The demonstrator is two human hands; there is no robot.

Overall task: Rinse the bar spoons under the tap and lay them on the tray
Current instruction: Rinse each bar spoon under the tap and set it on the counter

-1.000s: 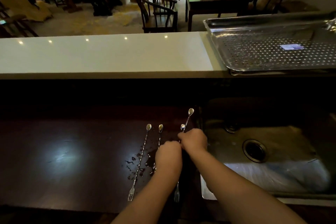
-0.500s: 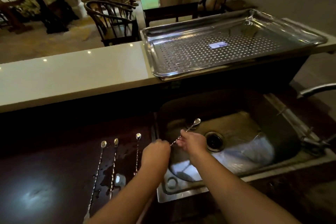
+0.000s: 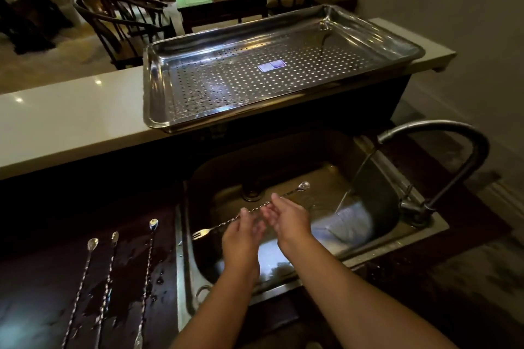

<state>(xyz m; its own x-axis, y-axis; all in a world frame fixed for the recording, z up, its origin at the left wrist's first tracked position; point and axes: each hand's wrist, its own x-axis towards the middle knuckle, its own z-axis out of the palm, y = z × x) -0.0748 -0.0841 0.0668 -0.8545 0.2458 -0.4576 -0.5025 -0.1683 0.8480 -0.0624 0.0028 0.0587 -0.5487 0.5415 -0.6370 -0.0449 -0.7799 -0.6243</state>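
Sink (image 3: 377, 176): hands hold spoon (image 3: 283, 195).

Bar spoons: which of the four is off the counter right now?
The bar spoon held over the sink by both hands, bowl toward the tap. The other three spoons lie side by side on the wet dark counter.

No legible txt; sticker (image 3: 271, 66) on tray (image 3: 158, 110) unreadable.

Dim, wide-angle warp, motion-blurred edges
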